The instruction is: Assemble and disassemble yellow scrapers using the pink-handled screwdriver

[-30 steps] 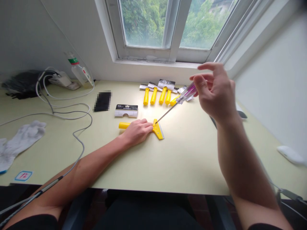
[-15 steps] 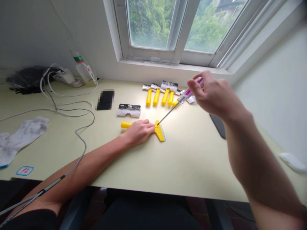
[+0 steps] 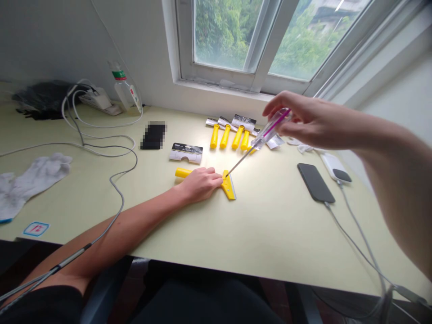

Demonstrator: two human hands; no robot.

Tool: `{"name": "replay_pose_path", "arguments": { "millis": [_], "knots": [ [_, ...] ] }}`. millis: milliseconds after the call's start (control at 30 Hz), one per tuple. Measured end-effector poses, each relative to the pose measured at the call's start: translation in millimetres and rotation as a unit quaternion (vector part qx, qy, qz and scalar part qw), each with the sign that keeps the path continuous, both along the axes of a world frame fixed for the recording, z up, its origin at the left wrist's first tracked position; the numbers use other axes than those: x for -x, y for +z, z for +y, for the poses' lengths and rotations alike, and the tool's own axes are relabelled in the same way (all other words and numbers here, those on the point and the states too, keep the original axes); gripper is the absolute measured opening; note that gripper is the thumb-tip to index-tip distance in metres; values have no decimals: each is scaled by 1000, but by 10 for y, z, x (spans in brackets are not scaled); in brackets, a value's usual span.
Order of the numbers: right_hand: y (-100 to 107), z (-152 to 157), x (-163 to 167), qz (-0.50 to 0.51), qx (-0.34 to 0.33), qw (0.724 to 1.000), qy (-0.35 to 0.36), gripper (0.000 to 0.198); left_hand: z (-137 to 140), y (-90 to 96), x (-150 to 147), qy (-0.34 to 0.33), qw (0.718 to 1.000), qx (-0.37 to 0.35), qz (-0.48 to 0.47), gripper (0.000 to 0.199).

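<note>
Above the table [image 3: 256, 234], the raised right hand [image 3: 305, 118] grips a slanted screwdriver [image 3: 261, 140].

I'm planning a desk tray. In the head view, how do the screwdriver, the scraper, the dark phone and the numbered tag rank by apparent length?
1. Screwdriver
2. Scraper, partly covered by the left hand
3. Phone
4. Tag

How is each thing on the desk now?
Yellow plastic scraper: held by the left hand.
Clear-and-purple plastic-handled screwdriver: tilted, held by the right hand.
Black rectangular phone: lying flat, cable plugged in.
White oblong gadget: cable plugged in.
Clear plastic bottle: standing.
White fabric glove: unworn.
</note>
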State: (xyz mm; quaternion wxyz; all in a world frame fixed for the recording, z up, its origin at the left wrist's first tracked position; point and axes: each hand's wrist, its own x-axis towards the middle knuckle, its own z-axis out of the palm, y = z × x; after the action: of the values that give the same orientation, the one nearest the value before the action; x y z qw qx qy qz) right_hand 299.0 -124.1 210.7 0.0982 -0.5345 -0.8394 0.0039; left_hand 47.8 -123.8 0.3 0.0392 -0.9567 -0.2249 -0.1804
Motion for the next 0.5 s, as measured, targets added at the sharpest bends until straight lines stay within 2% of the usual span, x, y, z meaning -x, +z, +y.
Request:
{"name": "replay_pose_path", "arguments": {
  "millis": [67, 133, 200, 267, 300, 333, 433, 500],
  "knots": [
    [1, 28, -44, -22, -2, 999, -50, 34, -2, 2, -1, -1, 1000, 5, -4, 26],
    [-10, 53, -78, -54, -34, 993, -98, 33, -3, 3, -3, -2, 1000, 9, -6, 26],
    [-30, 56, -94, -21, -32, 998, -45, 29, -2, 6, -6, -1, 1000, 8, -5, 26],
    [-56, 31, -81, 50, 11, 998, 47, 38, -3, 9, -7, 0, 1000, 3, -3, 25],
    [-71, 12, -62, 78, 30, 994, 64, 39, -4, 10, -7, 0, 1000, 0, -2, 24],
    [-89, -9, -36, 95, 36, 993, 52, 36, -4, 9, -7, 0, 1000, -1, 0, 24],
    [-151, -54, 29, 106, 10, 993, -40, 23, -2, 3, -6, -1, 1000, 1, 3, 22],
    [-187, -63, 12, 146, -24, 988, -47, 19, 1, -3, -7, 0, 1000, 3, 4, 22]
  ]
}}
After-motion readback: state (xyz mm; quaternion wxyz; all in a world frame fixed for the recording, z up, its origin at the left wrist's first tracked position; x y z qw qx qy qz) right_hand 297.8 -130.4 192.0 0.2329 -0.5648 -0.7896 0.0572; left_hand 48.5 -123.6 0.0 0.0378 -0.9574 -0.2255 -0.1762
